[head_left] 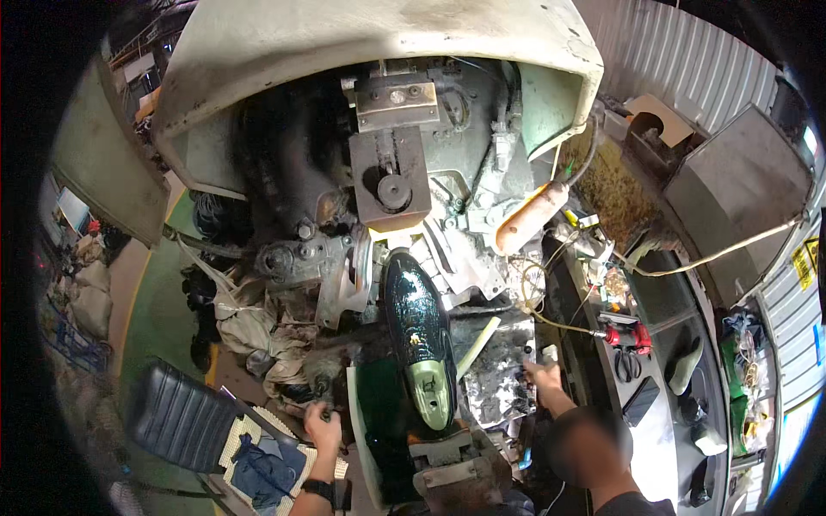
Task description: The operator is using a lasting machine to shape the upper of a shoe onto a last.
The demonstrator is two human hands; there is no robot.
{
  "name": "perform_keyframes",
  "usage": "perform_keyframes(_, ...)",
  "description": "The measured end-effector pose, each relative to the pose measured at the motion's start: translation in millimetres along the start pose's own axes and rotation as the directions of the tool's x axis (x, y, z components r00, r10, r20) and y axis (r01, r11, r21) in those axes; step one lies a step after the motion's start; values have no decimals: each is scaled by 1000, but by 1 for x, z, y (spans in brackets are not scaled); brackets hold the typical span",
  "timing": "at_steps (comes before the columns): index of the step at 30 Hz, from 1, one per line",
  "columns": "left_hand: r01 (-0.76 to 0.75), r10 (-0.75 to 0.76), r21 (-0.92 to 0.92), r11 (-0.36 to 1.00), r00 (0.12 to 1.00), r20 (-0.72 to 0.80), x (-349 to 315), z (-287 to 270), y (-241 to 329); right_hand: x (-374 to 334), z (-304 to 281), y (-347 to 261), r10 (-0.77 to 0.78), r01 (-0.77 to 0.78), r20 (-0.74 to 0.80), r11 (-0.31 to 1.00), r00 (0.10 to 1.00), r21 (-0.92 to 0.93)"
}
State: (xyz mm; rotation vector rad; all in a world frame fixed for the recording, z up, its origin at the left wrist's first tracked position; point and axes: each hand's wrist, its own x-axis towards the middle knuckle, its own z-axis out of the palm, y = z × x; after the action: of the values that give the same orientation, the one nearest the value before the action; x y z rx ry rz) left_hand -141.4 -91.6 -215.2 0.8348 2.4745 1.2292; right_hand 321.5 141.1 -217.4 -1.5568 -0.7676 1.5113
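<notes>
A long glossy black shoe upper (411,301), with a pale green shoe last (428,391) showing at its near end, lies in the middle of the machine. Its toe points away, under a dark metal block (389,176). To the left of it, my left hand (323,430) is closed, with a small dark piece at the fingers that I cannot make out. On the right, my right hand (545,383) is closed beside the black-and-white smeared plate; what it grips is too small to name. Neither hand touches the shoe. Metal plates (460,262) flank the toe.
A pale machine hood (379,30) arches overhead. A tan cylindrical lamp (533,215) hangs at right on a cable. A red tool (628,338) and a black phone-like slab (641,402) lie on the right bench. Crumpled cloths (249,331) and a black ribbed chair (182,417) are at left.
</notes>
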Motion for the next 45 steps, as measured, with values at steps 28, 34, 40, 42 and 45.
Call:
perform_keyframes(28,-20,484,-949,314,863,142,-78,-242,209,-253,88,-134,-341,385,696,917,632,100)
perform_keyframes(34,249,634,-965,-79,760,144,-86,-200,291,-319,81,-113,14,-349,868,919,497,185)
perform_keyframes(40,318,772,-943,102,573,276,-124,-148,327,-343,48,-74,184,-523,603,722,776,453)
perform_keyframes(42,611,765,-786,92,462,449,-131,-127,337,-339,21,-53,110,-477,540,635,835,608)
perform_keyframes(45,593,800,-752,287,284,529,-146,-102,359,-356,-25,-40,17,-633,654,270,757,726)
